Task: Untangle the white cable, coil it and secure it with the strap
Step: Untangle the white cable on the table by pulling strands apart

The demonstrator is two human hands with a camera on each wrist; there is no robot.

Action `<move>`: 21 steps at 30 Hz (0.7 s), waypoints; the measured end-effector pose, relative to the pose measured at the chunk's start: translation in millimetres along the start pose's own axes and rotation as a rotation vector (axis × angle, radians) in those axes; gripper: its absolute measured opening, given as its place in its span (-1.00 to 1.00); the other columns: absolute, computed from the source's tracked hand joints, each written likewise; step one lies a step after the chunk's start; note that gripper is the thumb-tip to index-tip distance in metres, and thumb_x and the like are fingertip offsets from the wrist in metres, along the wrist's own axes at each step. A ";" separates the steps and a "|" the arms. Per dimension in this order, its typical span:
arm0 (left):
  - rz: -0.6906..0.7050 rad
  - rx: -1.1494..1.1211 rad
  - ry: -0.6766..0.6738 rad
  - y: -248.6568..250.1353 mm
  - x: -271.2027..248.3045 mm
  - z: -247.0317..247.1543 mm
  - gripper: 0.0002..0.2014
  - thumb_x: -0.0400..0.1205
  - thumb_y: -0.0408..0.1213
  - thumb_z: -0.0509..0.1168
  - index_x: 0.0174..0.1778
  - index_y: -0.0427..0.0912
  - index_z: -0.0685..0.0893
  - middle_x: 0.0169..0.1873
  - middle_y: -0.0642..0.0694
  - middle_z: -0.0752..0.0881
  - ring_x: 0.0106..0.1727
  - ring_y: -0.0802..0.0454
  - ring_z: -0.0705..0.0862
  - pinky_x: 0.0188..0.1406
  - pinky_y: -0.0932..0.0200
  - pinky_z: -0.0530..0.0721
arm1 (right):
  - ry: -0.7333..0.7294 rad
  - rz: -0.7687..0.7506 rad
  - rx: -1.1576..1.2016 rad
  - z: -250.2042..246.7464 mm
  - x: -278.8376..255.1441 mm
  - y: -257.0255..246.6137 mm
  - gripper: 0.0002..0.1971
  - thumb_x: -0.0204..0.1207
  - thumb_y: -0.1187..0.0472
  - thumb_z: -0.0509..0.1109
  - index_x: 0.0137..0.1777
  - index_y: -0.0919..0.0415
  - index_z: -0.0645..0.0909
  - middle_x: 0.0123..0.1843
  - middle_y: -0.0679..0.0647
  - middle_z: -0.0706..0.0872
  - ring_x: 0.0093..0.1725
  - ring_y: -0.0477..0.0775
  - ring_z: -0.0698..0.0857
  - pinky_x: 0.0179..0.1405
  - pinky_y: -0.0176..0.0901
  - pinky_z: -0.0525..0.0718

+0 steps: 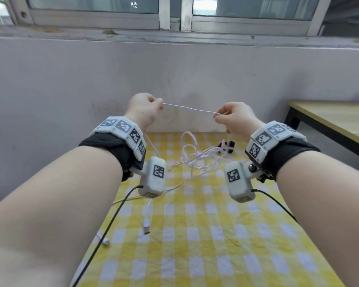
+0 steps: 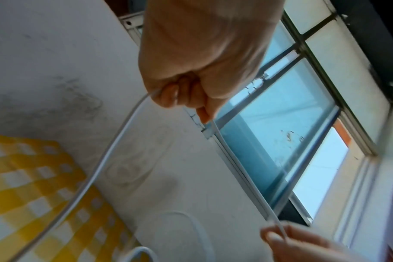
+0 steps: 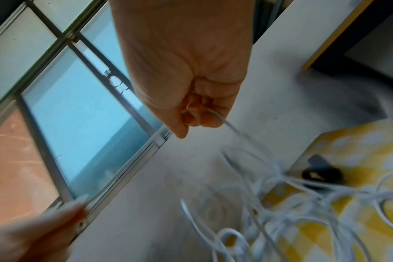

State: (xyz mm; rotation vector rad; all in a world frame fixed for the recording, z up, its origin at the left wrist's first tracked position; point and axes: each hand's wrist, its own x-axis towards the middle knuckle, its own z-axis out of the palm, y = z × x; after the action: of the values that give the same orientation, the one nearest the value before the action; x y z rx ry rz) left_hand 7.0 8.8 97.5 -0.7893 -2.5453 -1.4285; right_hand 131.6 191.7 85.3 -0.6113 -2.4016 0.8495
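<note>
A grey wall [image 1: 71, 83] with a window [image 1: 95, 11] above it bounds the far side of the workspace. In front of it stands a surface covered by a yellow-and-white checked cloth [image 1: 205, 235], whose far edge meets the wall. A wooden table [image 1: 336, 119] stands to the right, apart from the cloth; the near part of the cloth carries only cable ends.

Both hands are raised above the cloth's far edge. The left hand [image 1: 143, 108] and the right hand [image 1: 234, 117] each pinch the white cable [image 1: 190, 109], with one straight span stretched between them. The remaining cable hangs down into a loose tangle on the cloth, with a USB plug [image 1: 146, 225] lying nearer the person. The black strap [image 1: 226, 146] lies on the cloth beyond the tangle, partly crossed by cable loops.

The right wrist view is blurred, so individual loops cannot be separated. The forearms hide the cloth's side edges.
</note>
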 end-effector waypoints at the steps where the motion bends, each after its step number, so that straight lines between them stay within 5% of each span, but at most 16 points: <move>1: -0.040 0.032 0.069 -6.1 3.7 -5.7 -0.81 0.64 -0.24 0.23 -0.19 -0.23 0.69 -0.51 -0.24 0.50 -0.38 -0.17 0.49 -0.35 0.16 0.38 | 0.036 0.022 -0.017 -5.7 2.3 5.9 -0.99 0.49 0.20 0.40 -0.14 0.10 0.62 -0.35 -0.01 0.58 -0.40 -0.01 0.54 -0.13 -0.19 0.55; 4: -0.191 0.130 0.154 -25.9 14.3 -16.5 -0.70 0.64 -0.26 0.20 0.02 -0.41 0.73 -0.02 -0.45 0.71 0.07 -0.31 0.67 -0.10 0.08 0.51 | 0.099 0.117 -0.052 -18.3 5.3 20.2 -0.92 0.46 0.19 0.41 -0.24 0.10 0.61 -0.40 0.01 0.59 -0.27 0.06 0.58 -0.09 -0.17 0.57; 7: -0.283 0.231 -0.100 -34.4 9.4 -12.4 -0.68 0.68 -0.31 0.17 0.24 -0.41 0.65 0.23 -0.35 0.67 0.12 -0.24 0.66 -0.09 0.17 0.48 | 0.003 0.189 -0.023 -19.2 4.4 25.2 -0.81 0.46 0.21 0.37 -0.39 0.12 0.63 -0.43 0.04 0.67 -0.49 -0.02 0.59 -0.22 -0.14 0.71; 10: -0.142 0.405 -0.293 -24.1 -3.7 1.8 -0.69 0.67 -0.33 0.16 0.27 -0.33 0.65 0.27 -0.26 0.67 0.16 -0.16 0.64 0.08 0.14 0.53 | -0.090 0.207 0.035 -12.9 -0.6 16.8 -0.82 0.56 0.24 0.29 -0.20 0.20 0.71 -0.40 0.04 0.68 -0.62 -0.16 0.58 -0.55 -0.37 0.62; 13: 0.042 0.301 -0.401 -3.3 -12.9 21.4 -0.59 0.66 -0.27 0.20 0.46 -0.18 0.49 0.37 -0.16 0.60 0.38 -0.05 0.56 0.30 0.25 0.43 | -0.182 0.187 0.077 -4.9 -3.6 5.9 -0.81 0.61 0.23 0.27 -0.05 0.25 0.71 -0.38 0.04 0.67 -0.50 -0.08 0.60 -0.52 -0.38 0.64; 17: 0.141 -0.014 -0.542 21.8 -21.9 47.6 -0.59 0.67 -0.29 0.24 0.46 -0.16 0.47 0.18 -0.17 0.68 0.12 -0.01 0.67 0.18 0.23 0.56 | -0.256 0.109 0.091 5.7 -6.5 -6.3 -0.80 0.61 0.21 0.29 -0.19 0.21 0.69 -0.38 0.02 0.69 -0.43 -0.06 0.61 -0.30 -0.22 0.69; 21: 0.165 -0.044 -0.449 28.1 -19.6 57.9 -0.77 0.66 -0.23 0.26 0.13 -0.25 0.71 -0.20 -0.06 0.65 -0.31 0.13 0.53 -0.38 0.34 0.53 | -0.206 0.043 0.096 13.0 -6.6 -6.9 -0.74 0.59 0.18 0.33 -0.34 0.16 0.64 -0.44 0.01 0.67 -0.48 -0.06 0.59 -0.43 -0.33 0.66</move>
State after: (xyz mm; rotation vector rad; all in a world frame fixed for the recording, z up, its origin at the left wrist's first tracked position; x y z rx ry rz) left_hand 46.2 60.8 80.4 -1.4335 -2.6738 -1.3857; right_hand 127.2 177.4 79.1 -0.5637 -2.5191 1.0869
